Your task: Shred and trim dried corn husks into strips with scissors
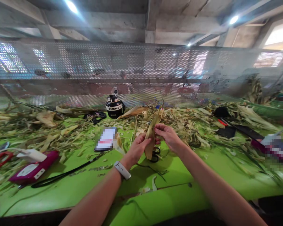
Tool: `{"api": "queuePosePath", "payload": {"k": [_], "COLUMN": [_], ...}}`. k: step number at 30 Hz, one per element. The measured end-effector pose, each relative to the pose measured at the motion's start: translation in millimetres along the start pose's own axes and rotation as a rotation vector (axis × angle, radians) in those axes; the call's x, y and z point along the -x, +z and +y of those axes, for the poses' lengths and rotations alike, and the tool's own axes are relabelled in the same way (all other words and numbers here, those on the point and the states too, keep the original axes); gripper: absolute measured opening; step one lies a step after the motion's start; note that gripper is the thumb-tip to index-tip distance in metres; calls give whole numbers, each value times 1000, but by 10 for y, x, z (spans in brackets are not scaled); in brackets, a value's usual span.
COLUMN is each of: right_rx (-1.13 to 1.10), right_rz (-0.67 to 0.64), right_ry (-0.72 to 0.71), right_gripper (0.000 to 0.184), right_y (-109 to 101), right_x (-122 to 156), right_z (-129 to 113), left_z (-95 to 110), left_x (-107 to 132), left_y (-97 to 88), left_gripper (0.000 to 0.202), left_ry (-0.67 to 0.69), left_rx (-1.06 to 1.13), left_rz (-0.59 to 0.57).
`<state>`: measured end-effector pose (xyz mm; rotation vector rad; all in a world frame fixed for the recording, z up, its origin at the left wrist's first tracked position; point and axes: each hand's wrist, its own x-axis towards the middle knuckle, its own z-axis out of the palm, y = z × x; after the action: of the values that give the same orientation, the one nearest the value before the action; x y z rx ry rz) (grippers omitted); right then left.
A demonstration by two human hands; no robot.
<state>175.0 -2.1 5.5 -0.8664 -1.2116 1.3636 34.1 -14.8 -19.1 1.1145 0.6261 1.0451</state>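
Between my two hands a dry corn husk (150, 139) is held upright above the green table. My left hand (139, 147) grips its lower part, thumb across the front, with a pale watch band on the wrist. Higher up, my right hand (167, 135) pinches the husk's right edge between thumb and fingers. Behind the husk's lower end, black scissor handles (156, 155) show; the rest of the scissors is hidden. A pale husk piece (119, 144) stands just left of my left hand.
Husk scraps (184, 125) cover the table's back half, before a perforated metal screen (136, 62). A phone (106, 138), a black bottle (114, 106) and a magenta box (35, 169) with a white plug lie left. Red-handled scissors (1, 160) sit far left, a green basket (271, 110) far right.
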Motion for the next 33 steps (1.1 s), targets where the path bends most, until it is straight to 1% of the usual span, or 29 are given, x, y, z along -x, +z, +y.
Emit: {"api": "queuePosePath", "payload": {"k": [3,6,10,12,15,19,21,24,27,30,33], "right_rx": [21,72,169,196,184,148,132,113,117,92,67], "right_rz": [-4,8,-70,-80,-29,90,163,268,409,523,595], "right_ry": [-50,-113,-160,-159,-179,-143,-141,-187,-251,-294,-326], "right_gripper": [26,25,30,30,27,25,25,25,28,31,32], "right_y": [-6,22,106,153,212,252,248,202,107,-12,-109], "right_x": [-12,-16,8,20,28,14,-5,-45,-99,-152,-188], "right_z": [17,34,84,131,212,308,339,344,296,216,143], "left_z": [4,3,3,-1,-25,-75,-87,-91,-106,-130,-127], "left_x": [-5,-30,-47,-47,-55,-77,-78,-57,-25,4,33], "left_y": [10,3,-9,-10,-17,-27,-15,27,71,102,134], "left_gripper": [40,39,36,33,29,30,32,33,33,33,35], "left_ry": [13,64,169,177,153,144,145,135,99,33,-30], "left_rx": [2,-47,-72,-91,-137,-192,-197,-225,-261,-222,-140], "left_rz": [25,86,184,232,301,325,306,220,133,40,-40]}}
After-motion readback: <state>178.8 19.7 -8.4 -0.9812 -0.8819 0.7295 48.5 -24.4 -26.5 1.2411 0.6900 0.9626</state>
